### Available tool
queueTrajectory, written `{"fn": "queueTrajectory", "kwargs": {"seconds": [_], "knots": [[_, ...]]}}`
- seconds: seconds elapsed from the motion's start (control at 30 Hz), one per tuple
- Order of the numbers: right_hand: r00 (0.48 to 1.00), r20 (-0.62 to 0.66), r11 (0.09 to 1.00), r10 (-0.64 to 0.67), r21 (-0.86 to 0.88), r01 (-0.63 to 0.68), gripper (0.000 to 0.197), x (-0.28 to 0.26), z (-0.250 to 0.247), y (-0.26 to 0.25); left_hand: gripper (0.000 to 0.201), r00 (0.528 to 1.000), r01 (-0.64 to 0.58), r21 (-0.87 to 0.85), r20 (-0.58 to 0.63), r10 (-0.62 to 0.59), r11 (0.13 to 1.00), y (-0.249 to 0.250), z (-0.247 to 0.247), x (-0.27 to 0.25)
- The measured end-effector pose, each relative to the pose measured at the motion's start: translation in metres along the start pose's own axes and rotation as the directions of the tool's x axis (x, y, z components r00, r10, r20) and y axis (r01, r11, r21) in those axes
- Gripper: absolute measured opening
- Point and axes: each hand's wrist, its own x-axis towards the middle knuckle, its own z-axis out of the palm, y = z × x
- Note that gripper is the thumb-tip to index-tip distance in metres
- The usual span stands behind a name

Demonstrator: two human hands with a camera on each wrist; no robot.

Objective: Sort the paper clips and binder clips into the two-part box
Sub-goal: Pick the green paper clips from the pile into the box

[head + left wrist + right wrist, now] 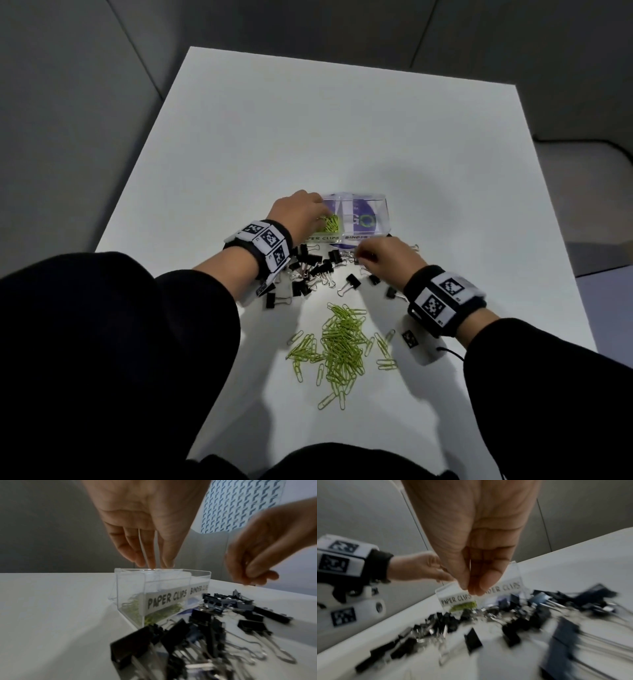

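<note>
A clear two-part box (376,202) stands mid-table, labelled PAPER CLIPS on its left part and BINDER CLIPS on its right. Green paper clips (135,609) lie in the left part. My left hand (154,563) hangs over that part, its fingers straight and pointing down, holding nothing. My right hand (472,589) hovers just in front of the box above the black binder clips (308,270), thumb and fingers pressed together; no clip shows between them. A loose pile of green paper clips (342,342) lies nearer to me.
The white table (308,120) has bare surface behind and beside the box. Binder clips spread from under my left wrist across to my right wrist. Grey floor surrounds the table edges.
</note>
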Motion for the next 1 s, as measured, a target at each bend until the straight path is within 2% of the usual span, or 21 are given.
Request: {"fn": "queueTrajectory", "kwargs": {"seconds": [0.1,0.17,0.23,0.37,0.47,0.57,0.7,0.77,0.87,0.93,1.0], "knots": [[0.992,0.118,0.997,0.050,-0.065,-0.042,0.025,-0.016,0.016,0.011,0.030,0.989,-0.137,0.014,-0.050,0.138,0.990,0.014,0.004,-0.021],[0.982,0.175,0.992,0.068,-0.113,-0.048,0.029,-0.026,0.026,0.016,0.029,0.972,-0.235,-0.002,0.017,0.235,0.972,0.025,0.016,-0.038],[0.974,0.215,0.984,0.065,-0.178,-0.026,0.040,-0.038,0.036,0.017,0.033,0.945,-0.305,0.023,0.135,0.299,0.952,0.033,0.033,-0.055],[0.960,0.275,0.948,0.045,-0.316,0.046,0.080,-0.058,0.058,0.010,0.067,0.905,-0.330,0.105,0.318,0.282,0.938,0.043,0.072,-0.081],[0.966,0.255,0.934,0.043,-0.353,0.051,0.095,-0.066,0.073,0.001,0.085,0.916,-0.281,0.142,0.333,0.222,0.949,0.054,0.087,-0.092],[0.978,0.204,0.923,0.040,-0.382,0.042,0.092,-0.071,0.084,-0.002,0.084,0.935,-0.249,0.170,0.298,0.191,0.954,0.061,0.092,-0.099],[0.994,0.112,0.937,0.002,-0.347,0.037,0.058,-0.078,0.087,0.001,0.064,0.951,-0.244,0.152,0.232,0.206,0.958,0.055,0.092,-0.108],[0.994,0.112,0.942,-0.006,-0.334,0.043,0.063,-0.083,0.083,0.003,0.063,0.951,-0.250,0.138,0.220,0.216,0.958,0.053,0.090,-0.115],[0.983,0.158,0.954,0.096,-0.298,-0.045,0.084,-0.096,0.076,0.011,0.066,0.959,-0.207,0.077,0.214,0.186,0.975,0.051,0.087,-0.127],[0.965,0.197,0.959,0.175,-0.255,-0.122,0.080,-0.105,0.077,0.018,0.064,0.968,-0.134,0.013,0.218,0.128,0.991,0.046,0.086,-0.137],[0.958,0.200,0.960,0.205,-0.232,-0.157,0.064,-0.110,0.082,0.023,0.054,0.975,-0.109,-0.025,0.190,0.112,0.994,0.042,0.085,-0.142]]}}
